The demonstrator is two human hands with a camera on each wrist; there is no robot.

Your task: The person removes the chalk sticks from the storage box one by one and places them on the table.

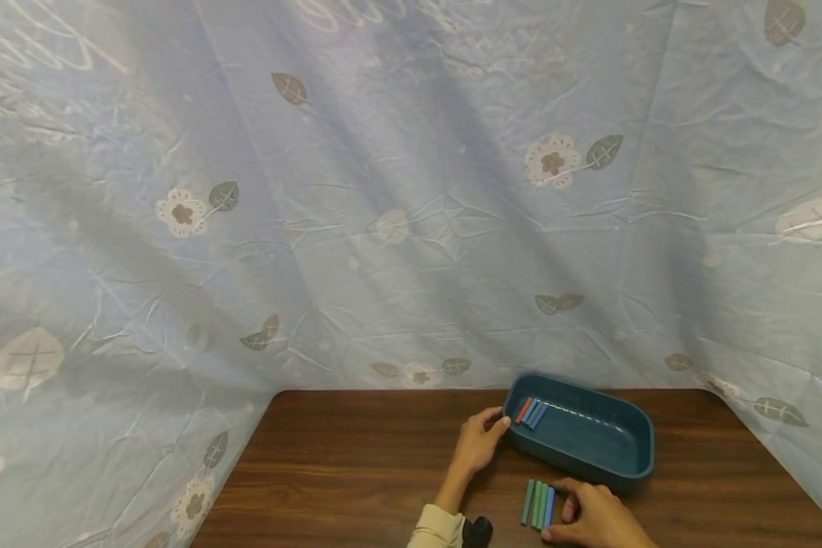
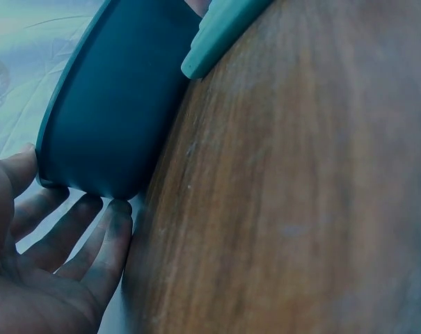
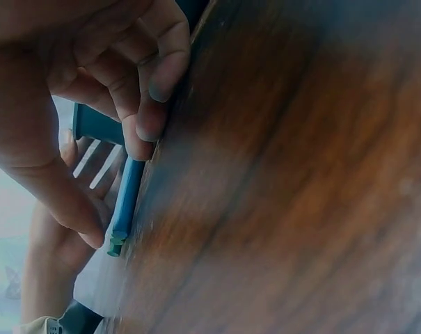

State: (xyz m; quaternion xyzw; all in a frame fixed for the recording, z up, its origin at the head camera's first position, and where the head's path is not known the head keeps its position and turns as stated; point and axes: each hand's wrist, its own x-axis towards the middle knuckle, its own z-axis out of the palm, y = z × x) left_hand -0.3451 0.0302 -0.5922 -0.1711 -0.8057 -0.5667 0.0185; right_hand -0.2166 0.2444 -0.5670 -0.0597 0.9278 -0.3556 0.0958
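Observation:
A dark teal rectangular tray (image 1: 589,458) stands at the back of the table, with several coloured chalk sticks (image 1: 531,413) lying side by side at its left end. My left hand (image 1: 477,444) holds that end, its thumb at the rim and its fingertips against the outer wall (image 2: 106,125). In front of the tray a row of green chalk sticks (image 1: 537,504) lies beside a blue chalk stick (image 1: 549,508). Around the blue stick is my right hand (image 1: 596,516). In the right wrist view its fingertips touch one end of the blue stick (image 3: 129,198), while the thumb sits slightly apart from the other.
The brown wooden table (image 1: 356,464) reaches back to a pale patterned cloth (image 1: 411,289) hanging behind it and along its sides. A dark strapped device (image 1: 477,530) and a cream sleeve (image 1: 437,527) are on my left wrist.

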